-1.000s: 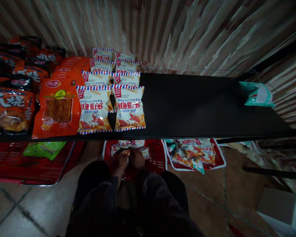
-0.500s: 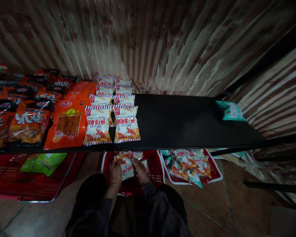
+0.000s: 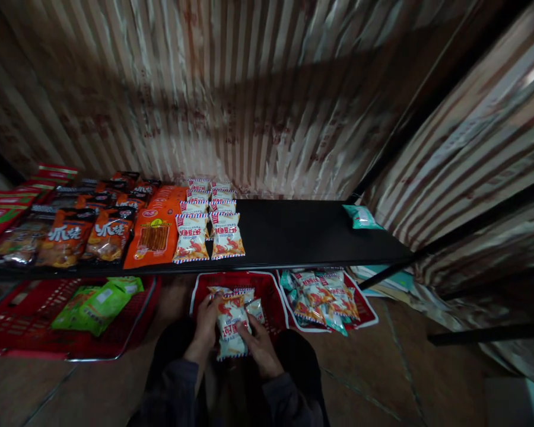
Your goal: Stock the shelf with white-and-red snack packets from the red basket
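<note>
Between my hands is a white and orange snack bag, held over the near part of a red basket. My left hand grips its upper left corner. My right hand is closed on its right side, thumb on the front. Another bag's edge shows beneath it, but I cannot tell whether that one is held too. More of these snack bags lie in the basket behind. On the black shelf above, matching snack bags stand in two rows.
Left of those rows are orange snack packs and black-orange packs. A teal bag lies at the black shelf's right end. Below are a basket of mixed bags and a red basket with green bags.
My hands have drawn the snack bag up and nearer to me, turning it more upright. The view has shifted, with more of the shelf's left side showing.
</note>
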`<state>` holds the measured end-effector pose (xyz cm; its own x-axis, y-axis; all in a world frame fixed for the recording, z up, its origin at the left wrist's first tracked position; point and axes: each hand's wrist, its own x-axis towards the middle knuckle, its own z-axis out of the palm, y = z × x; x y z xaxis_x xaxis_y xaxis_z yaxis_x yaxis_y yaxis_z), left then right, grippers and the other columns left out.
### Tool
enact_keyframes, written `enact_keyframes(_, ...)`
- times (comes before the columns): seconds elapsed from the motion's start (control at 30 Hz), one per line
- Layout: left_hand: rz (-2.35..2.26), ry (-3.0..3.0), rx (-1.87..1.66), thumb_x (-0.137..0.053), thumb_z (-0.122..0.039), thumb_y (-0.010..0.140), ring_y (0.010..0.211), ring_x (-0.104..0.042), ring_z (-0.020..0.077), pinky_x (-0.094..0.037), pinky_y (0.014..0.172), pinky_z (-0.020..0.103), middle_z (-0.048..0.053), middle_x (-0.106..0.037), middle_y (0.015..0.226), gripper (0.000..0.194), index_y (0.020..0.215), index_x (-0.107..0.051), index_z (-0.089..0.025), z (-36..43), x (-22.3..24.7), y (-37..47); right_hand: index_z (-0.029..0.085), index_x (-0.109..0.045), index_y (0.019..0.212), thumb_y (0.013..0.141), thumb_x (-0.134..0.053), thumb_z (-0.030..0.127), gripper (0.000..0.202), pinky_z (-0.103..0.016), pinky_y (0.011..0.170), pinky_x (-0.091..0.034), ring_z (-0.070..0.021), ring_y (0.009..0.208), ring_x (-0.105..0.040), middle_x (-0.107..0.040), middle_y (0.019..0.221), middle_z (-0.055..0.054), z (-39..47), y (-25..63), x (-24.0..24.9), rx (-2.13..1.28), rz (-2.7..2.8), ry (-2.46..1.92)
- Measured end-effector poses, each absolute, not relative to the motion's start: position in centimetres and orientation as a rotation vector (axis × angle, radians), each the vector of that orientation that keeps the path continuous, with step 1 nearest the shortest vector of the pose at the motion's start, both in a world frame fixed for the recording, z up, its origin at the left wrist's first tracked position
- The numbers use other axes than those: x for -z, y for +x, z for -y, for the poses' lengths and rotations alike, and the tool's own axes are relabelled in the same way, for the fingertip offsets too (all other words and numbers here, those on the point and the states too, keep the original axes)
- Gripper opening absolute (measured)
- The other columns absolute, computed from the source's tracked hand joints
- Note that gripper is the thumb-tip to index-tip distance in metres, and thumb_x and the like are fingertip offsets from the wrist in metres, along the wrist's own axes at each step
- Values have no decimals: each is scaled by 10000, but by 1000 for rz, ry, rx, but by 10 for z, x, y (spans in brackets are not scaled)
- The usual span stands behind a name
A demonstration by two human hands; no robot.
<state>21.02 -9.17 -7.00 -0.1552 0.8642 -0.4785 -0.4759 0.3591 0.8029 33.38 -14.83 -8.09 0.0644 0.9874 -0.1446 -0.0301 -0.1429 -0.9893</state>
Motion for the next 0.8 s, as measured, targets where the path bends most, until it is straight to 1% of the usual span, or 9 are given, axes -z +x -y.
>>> enact_keyframes(0.07,-1215,385,-1270,-741,-474,518,560,-623,165,-497,575,283,29,-662,631,413,736,-586,-160,95,53,208,244,-632,1069,708,-635,541,467,-411,748,-552,-269,867,-668,-707,944,-57,157,330,63,-1438,949,-1262)
enact_keyframes(0.13,-1206,450,-1316,-731,-516,524,489,-577,132,-466,523,255,-3,-611,551,431,684,-549,-159,99,35,206,194,-616,1094,688,-648,552,543,-414,778,-538,-264,882,-659,-700,969,-67,163,326,43,-1482,905,-1212)
enact_keyframes(0.17,-1189,499,-1326,-718,-541,534,467,-557,122,-452,502,246,-12,-593,531,447,680,-544,-156,101,26,205,178,-625,1073,675,-655,559,552,-397,780,-534,-254,882,-655,-699,973,-73,164,324,34,-1473,870,-1198)
enact_keyframes(0.27,-1140,634,-1340,-719,-560,531,433,-526,106,-427,471,229,-38,-562,507,469,696,-540,-159,108,0,199,186,-648,1018,643,-685,553,526,-321,742,-522,-205,845,-651,-706,927,-56,161,323,7,-1421,727,-1182)
enact_keyframes(0.37,-1131,748,-1329,-737,-544,520,410,-497,88,-401,451,209,-55,-540,488,454,661,-535,-162,116,-25,195,183,-680,858,609,-735,506,412,-253,680,-494,-153,733,-639,-709,819,-29,155,325,-17,-1391,690,-1068)
enact_keyframes(0.4,-1120,773,-1322,-739,-541,522,408,-490,83,-396,448,204,-58,-537,486,448,658,-541,-163,119,-33,194,184,-682,835,599,-748,492,394,-242,656,-485,-139,693,-630,-707,784,-18,153,325,-24,-1391,688,-1048)
enact_keyframes(0.53,-1077,815,-1315,-740,-550,518,427,-504,93,-413,464,217,-50,-552,499,449,651,-555,-164,127,-59,195,165,-679,701,570,-765,480,352,-214,550,-433,-99,541,-568,-669,621,15,153,325,-49,-1360,712,-1048)
enact_keyframes(0.63,-1028,828,-1290,-748,-547,516,451,-529,106,-425,489,228,-41,-572,525,452,685,-576,-164,132,-73,195,162,-652,611,543,-785,455,329,-208,510,-411,-86,479,-533,-629,531,36,156,324,-60,-1318,676,-1038)
enact_keyframes(0.8,-924,855,-1163,-693,-547,616,594,-600,131,-447,580,233,14,-659,695,461,861,-637,-162,143,-80,183,162,-662,642,509,-810,403,313,-228,539,-459,-108,507,-579,-673,590,18,160,330,-71,-1274,545,-1000)
